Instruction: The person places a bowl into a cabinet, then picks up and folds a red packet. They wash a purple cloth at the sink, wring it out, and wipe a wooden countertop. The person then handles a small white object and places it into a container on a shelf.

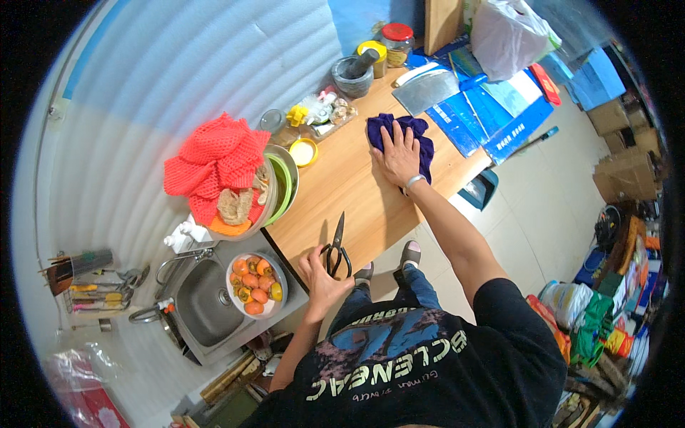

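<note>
Head view. Wooden worktop [349, 192] set against a pale wall with a blue upper band; pale tiled floor to the right, with cardboard boxes and bags stacked along the far right side.

Far end of the worktop: grey stone mortar with pestle [353, 75], a yellow-lidded jar [374, 54] and a red-lidded jar [397, 41] close behind it; a cleaver [427, 88] lying flat at the far right edge, blue printed sheets [492, 114] beneath and beside it, and a white plastic bag [510, 36] beyond.

Wall-side edge: a small yellow-rimmed dish [303, 152]; a stack of bowls [275, 189] heaped with a red mesh bag [214, 164] and brownish pieces that cannot be told exactly.

Near left, past the worktop's end: a steel sink [203, 303] with tap; on its rim a white bowl [257, 285] holding orange persimmon-like fruit, some cut. A rack of utensils [93, 285] stands further left.

Hands:
- Right hand [399, 157] — fingers spread, palm pressed flat on a dark purple cloth [398, 139] lying near the worktop's right edge.
- Left hand [321, 274] — at the worktop's near edge, fingers curled loosely about the handles of black scissors [337, 246]; the blades are nearly together and point toward the middle of the worktop.
</note>
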A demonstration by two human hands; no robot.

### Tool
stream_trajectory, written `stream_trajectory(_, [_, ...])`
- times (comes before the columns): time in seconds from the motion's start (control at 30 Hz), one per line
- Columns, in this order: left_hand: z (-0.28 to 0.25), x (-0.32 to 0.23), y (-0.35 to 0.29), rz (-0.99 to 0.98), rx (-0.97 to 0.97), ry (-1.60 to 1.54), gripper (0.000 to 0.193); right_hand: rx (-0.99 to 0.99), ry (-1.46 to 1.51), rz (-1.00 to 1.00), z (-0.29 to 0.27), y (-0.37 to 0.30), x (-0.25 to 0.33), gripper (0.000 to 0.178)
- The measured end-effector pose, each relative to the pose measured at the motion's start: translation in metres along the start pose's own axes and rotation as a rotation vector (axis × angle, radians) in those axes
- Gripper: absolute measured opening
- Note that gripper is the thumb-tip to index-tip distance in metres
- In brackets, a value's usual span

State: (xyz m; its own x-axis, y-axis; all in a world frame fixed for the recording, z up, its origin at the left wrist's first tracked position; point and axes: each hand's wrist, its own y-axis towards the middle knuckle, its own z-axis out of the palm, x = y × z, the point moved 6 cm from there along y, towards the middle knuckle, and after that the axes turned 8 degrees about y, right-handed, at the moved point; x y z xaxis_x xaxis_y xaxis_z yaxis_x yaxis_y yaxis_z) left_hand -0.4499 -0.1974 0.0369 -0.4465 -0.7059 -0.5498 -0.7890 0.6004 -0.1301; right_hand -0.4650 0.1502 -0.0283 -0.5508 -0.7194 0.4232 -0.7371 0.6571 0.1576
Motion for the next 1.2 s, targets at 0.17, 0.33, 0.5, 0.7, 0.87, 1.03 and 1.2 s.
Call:
stream_trajectory(0.17, [-0.002, -0.024, -0.021, -0.106, -0.006, -0.008, 0.097, -0.047, -0.032, -0.012, 0.020, 0.074, 0.009, 0.061])
stream_trajectory(0.33, [-0.006, -0.021, -0.042, -0.207, -0.082, -0.071, 0.103, -0.005, 0.016, 0.027, 0.031, 0.069, 0.025, 0.064])
stream_trajectory(0.5, [-0.009, -0.006, -0.060, -0.208, -0.151, -0.129, 0.102, -0.016, -0.065, -0.006, 0.042, 0.004, 0.073, 0.064])
stream_trajectory(0.7, [-0.020, 0.013, -0.078, -0.168, -0.210, -0.090, 0.102, 0.091, 0.002, -0.280, 0.061, -0.064, 0.153, 0.058])
stream_trajectory(0.87, [-0.032, 0.034, -0.089, -0.187, -0.214, -0.135, 0.103, 0.211, 0.063, -0.343, 0.061, -0.103, 0.189, 0.061])
stream_trajectory(1.03, [-0.043, 0.055, -0.102, -0.192, -0.255, -0.148, 0.103, 0.374, 0.055, -0.507, 0.063, -0.156, 0.228, 0.063])
stream_trajectory(1.2, [-0.057, 0.059, -0.101, -0.163, -0.231, -0.145, 0.102, 0.388, 0.228, -0.592, 0.083, -0.154, 0.275, 0.057])
